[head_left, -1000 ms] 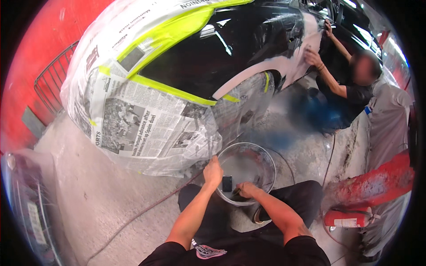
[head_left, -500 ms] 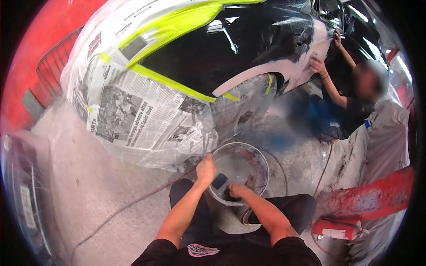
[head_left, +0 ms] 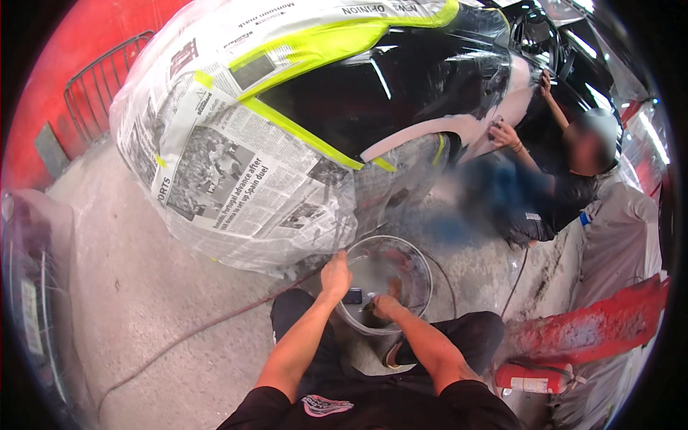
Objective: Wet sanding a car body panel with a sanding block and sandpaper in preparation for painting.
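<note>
A clear plastic bucket (head_left: pixel 421 266) with cloudy water stands on the floor between my knees. My left hand (head_left: pixel 335 275) grips its near-left rim, fingers curled over the edge. A small dark block (head_left: pixel 352 295) shows just below that hand, inside the bucket. My right hand (head_left: pixel 385 305) reaches down into the bucket, and its fingers are hidden by water and glare. In front of me stands a black car (head_left: pixel 401 93) with a pale sanded patch along the wheel arch.
Newspaper and plastic sheet (head_left: pixel 229 179), edged with yellow-green tape (head_left: pixel 301 132), mask the car's end. A crouching person (head_left: pixel 559 186) rubs the car's panel at the right. A hose (head_left: pixel 186 337) crosses the concrete floor. A red fire extinguisher (head_left: pixel 534 376) lies at lower right.
My head has shifted a little, so the car sits lower in view. Both my hands stay at the bucket; the right one has dipped further in.
</note>
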Tool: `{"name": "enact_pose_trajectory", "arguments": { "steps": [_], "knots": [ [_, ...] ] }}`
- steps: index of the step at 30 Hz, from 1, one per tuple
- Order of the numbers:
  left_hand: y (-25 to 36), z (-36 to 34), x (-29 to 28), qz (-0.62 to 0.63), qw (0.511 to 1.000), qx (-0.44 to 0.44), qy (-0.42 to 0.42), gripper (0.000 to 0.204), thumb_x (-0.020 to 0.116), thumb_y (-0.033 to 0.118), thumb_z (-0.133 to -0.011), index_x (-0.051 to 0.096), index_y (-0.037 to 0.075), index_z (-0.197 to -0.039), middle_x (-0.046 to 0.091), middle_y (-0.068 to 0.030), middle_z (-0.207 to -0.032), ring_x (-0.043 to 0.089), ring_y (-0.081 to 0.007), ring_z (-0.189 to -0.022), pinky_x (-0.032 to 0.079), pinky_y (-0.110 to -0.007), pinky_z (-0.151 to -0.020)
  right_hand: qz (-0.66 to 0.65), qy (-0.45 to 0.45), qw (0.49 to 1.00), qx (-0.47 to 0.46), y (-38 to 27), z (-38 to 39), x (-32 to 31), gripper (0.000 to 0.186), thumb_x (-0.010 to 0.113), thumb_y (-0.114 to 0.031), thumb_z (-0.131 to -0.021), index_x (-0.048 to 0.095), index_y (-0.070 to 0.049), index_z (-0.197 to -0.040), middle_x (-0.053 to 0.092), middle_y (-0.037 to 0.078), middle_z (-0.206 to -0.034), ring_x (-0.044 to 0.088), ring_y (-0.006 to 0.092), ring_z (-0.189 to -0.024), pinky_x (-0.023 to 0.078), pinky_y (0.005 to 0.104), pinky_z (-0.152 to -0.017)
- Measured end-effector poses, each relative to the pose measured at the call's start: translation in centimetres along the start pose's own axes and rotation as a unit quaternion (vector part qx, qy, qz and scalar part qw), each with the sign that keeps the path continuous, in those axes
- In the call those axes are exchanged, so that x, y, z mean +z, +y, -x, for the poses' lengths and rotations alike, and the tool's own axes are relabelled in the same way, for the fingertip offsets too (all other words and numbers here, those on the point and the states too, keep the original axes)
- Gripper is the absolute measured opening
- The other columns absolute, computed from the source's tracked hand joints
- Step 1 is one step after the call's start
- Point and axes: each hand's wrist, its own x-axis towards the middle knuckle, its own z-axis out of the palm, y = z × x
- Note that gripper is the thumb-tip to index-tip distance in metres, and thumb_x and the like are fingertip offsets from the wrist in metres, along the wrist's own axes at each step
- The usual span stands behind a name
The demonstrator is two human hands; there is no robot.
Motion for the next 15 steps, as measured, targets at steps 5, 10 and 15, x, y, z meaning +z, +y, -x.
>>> {"name": "enact_pose_trajectory", "arguments": {
  "steps": [5, 10, 15],
  "knots": [
    [-0.3, 0.5, -0.9, 0.018, 1.0, -0.018, -0.013, 0.029, 0.06, -0.001, -0.087, 0.057, 0.0, -0.116, 0.069, -0.0273, -0.111, 0.068, -0.049, -0.102, 0.053, -0.057, -0.089, -0.031, 0.055, 0.996, -0.067, -1.9, 1.4, -0.1, 0.041, 0.065, -0.023, -0.086, 0.068, -0.006, -0.123, 0.075, 0.024, -0.107, 0.073, 0.0411, -0.104, 0.057, 0.0525, -0.09],
    [-0.7, 0.4, -0.5, 0.0, 0.999, -0.001, -0.035, 0.043, 0.068, 0.0, -0.08, 0.056, -0.001, -0.121, 0.068, -0.0251, -0.115, 0.069, -0.0466, -0.101, 0.056, -0.055, -0.086, -0.071, 0.094, 0.993, 0.0, -0.1, 0.8, 0.0, 0.05, 0.064, -0.023, -0.087, 0.062, -0.007, -0.134, 0.074, 0.025, -0.112, 0.072, 0.0428, -0.106, 0.056, 0.0534, -0.092],
    [-0.8, 0.3, -0.3, -0.004, 1.0, 0.007, -0.022, 0.043, 0.067, 0.0, -0.081, 0.056, -0.002, -0.122, 0.068, -0.0262, -0.115, 0.069, -0.0467, -0.101, 0.055, -0.056, -0.086, -0.044, 0.0, 0.999, 0.02, -1.1, 0.2, -0.2, 0.042, 0.062, -0.021, -0.089, 0.069, -0.01, -0.129, 0.074, 0.022, -0.121, 0.07, 0.0398, -0.117, 0.055, 0.049, -0.101]
  ]
}}
